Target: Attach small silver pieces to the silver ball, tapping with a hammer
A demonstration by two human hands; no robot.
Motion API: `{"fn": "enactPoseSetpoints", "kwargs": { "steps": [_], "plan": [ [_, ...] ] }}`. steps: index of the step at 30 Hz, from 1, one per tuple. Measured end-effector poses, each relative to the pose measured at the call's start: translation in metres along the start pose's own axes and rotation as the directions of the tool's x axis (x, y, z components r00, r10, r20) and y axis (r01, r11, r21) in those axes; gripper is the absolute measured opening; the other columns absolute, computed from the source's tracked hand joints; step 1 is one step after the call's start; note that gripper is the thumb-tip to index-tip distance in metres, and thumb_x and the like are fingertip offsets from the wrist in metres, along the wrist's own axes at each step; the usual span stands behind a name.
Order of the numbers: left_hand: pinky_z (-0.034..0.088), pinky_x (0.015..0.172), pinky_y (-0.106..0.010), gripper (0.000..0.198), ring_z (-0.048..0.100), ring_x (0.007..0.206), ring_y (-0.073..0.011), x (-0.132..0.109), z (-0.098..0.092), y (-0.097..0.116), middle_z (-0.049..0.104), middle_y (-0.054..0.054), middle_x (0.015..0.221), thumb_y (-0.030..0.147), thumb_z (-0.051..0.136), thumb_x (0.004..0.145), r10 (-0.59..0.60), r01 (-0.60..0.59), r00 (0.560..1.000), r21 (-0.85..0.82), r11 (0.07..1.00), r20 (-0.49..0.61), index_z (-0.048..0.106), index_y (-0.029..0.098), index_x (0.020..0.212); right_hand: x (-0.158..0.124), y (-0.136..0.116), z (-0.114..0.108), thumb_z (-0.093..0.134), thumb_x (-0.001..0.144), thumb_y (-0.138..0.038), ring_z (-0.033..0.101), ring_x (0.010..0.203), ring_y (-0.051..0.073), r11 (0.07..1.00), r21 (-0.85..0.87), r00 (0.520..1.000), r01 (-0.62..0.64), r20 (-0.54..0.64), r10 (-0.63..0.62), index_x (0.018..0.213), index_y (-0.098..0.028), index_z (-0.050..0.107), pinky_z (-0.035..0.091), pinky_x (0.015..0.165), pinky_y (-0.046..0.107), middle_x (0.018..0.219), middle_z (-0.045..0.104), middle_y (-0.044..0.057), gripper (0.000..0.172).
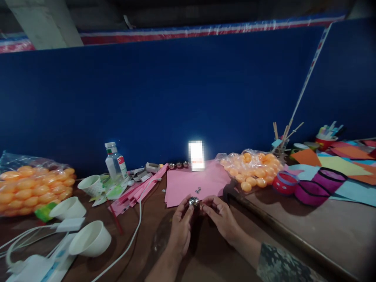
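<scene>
My left hand [180,227] and my right hand [221,217] meet over the brown table, fingertips pinched together on a small shiny silver ball [194,202]. They hover just in front of a stack of pink paper [188,184]. A tiny metal piece [198,190] lies on that paper just beyond the ball. Three more small shiny balls [178,165] sit in a row at the paper's far edge by the blue wall.
Bags of orange balls lie at left [32,188] and right [252,166]. White paper cups [89,239], a clear bottle [115,162], a white cable [138,219], pink strips [135,192], purple and red paper rings [311,188] and coloured sheets [343,166] surround the hands.
</scene>
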State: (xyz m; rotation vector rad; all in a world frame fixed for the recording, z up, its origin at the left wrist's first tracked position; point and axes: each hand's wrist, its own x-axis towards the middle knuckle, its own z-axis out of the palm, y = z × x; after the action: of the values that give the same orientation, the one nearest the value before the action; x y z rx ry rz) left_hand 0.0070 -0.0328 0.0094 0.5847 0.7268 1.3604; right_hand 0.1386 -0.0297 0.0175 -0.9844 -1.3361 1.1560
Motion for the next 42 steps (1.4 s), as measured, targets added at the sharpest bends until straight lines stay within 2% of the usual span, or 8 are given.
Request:
{"fn": "enactPoseSetpoints", "kwargs": {
  "steps": [4, 8, 14, 18, 22, 27, 34, 42],
  "plan": [
    [0.042, 0.089, -0.031, 0.042, 0.058, 0.097, -0.0184, 0.0, 0.0, 0.0, 0.063, -0.007, 0.106, 0.019, 0.065, 0.069, -0.004, 0.004, 1.0, 0.012, 1.0, -0.001, 0.055, 0.02, 0.11, 0.002, -0.002, -0.001, 0.056, 0.075, -0.028, 0.051, 0.061, 0.011, 0.998, 0.024, 0.998, -0.05, -0.027, 0.05, 0.077, -0.016, 0.057, 0.042, 0.059, 0.021, 0.067, 0.057, -0.002, 0.012],
    [0.041, 0.091, -0.031, 0.042, 0.057, 0.098, -0.0175, 0.0, 0.0, -0.001, 0.063, -0.006, 0.104, 0.018, 0.064, 0.069, 0.021, -0.02, 1.0, 0.054, 0.998, -0.011, 0.055, 0.02, 0.11, 0.002, -0.003, -0.001, 0.059, 0.072, -0.027, 0.05, 0.066, 0.012, 0.999, -0.015, 0.998, -0.052, -0.039, 0.051, 0.073, -0.015, 0.059, 0.04, 0.063, 0.022, 0.069, 0.057, -0.001, 0.012],
    [0.046, 0.083, -0.03, 0.042, 0.058, 0.095, -0.0186, 0.0, -0.001, -0.003, 0.062, -0.006, 0.106, 0.02, 0.066, 0.067, 0.025, -0.023, 1.0, 0.121, 0.992, -0.016, 0.056, 0.022, 0.108, 0.0, 0.002, 0.0, 0.056, 0.075, -0.029, 0.048, 0.061, 0.011, 0.995, 0.044, 0.995, -0.094, 0.015, 0.094, 0.074, -0.015, 0.057, 0.038, 0.058, 0.021, 0.066, 0.055, -0.002, 0.014],
    [0.047, 0.082, -0.03, 0.041, 0.058, 0.095, -0.0189, 0.001, -0.003, -0.005, 0.061, -0.007, 0.108, 0.021, 0.065, 0.069, 0.028, -0.026, 1.0, 0.169, 0.985, -0.009, 0.055, 0.022, 0.109, -0.001, 0.004, -0.001, 0.055, 0.076, -0.027, 0.047, 0.063, 0.011, 0.997, 0.026, 0.998, -0.066, 0.025, 0.066, 0.073, -0.015, 0.056, 0.037, 0.059, 0.021, 0.066, 0.053, -0.002, 0.013],
    [0.043, 0.089, -0.033, 0.043, 0.057, 0.098, -0.0186, 0.003, -0.005, -0.007, 0.061, -0.007, 0.108, 0.024, 0.063, 0.07, 0.067, -0.071, 0.997, 0.215, 0.974, 0.027, 0.054, 0.021, 0.111, -0.001, 0.005, -0.002, 0.056, 0.076, -0.026, 0.046, 0.064, 0.011, 0.999, -0.013, 0.999, -0.038, 0.015, 0.038, 0.071, -0.015, 0.057, 0.036, 0.06, 0.02, 0.066, 0.052, -0.002, 0.012],
    [0.04, 0.091, -0.035, 0.045, 0.057, 0.098, -0.0196, 0.003, -0.007, -0.008, 0.062, -0.008, 0.107, 0.026, 0.064, 0.068, 0.108, -0.108, 0.994, 0.289, 0.951, 0.015, 0.055, 0.02, 0.112, 0.0, 0.008, -0.004, 0.056, 0.077, -0.027, 0.047, 0.066, 0.012, 0.999, -0.05, 1.0, -0.019, 0.019, 0.02, 0.072, -0.015, 0.058, 0.037, 0.062, 0.021, 0.068, 0.054, -0.001, 0.013],
    [0.039, 0.093, -0.038, 0.047, 0.057, 0.099, -0.0205, 0.003, -0.007, -0.009, 0.062, -0.009, 0.108, 0.024, 0.063, 0.07, 0.128, -0.131, 0.991, 0.31, 0.942, 0.029, 0.051, 0.018, 0.116, 0.0, 0.008, -0.004, 0.056, 0.077, -0.025, 0.048, 0.069, 0.012, 0.995, -0.103, 1.0, -0.011, 0.016, 0.012, 0.07, -0.015, 0.058, 0.037, 0.063, 0.022, 0.07, 0.054, 0.0, 0.012],
    [0.041, 0.091, -0.034, 0.045, 0.058, 0.098, -0.0181, 0.003, -0.008, -0.009, 0.062, -0.007, 0.109, 0.023, 0.061, 0.072, 0.133, -0.143, 0.99, 0.334, 0.932, 0.054, 0.05, 0.019, 0.116, 0.0, 0.01, -0.005, 0.054, 0.078, -0.026, 0.051, 0.075, 0.014, 0.987, -0.16, 1.0, 0.015, 0.016, -0.013, 0.072, -0.016, 0.059, 0.039, 0.07, 0.024, 0.076, 0.057, 0.001, 0.012]
  ]
}}
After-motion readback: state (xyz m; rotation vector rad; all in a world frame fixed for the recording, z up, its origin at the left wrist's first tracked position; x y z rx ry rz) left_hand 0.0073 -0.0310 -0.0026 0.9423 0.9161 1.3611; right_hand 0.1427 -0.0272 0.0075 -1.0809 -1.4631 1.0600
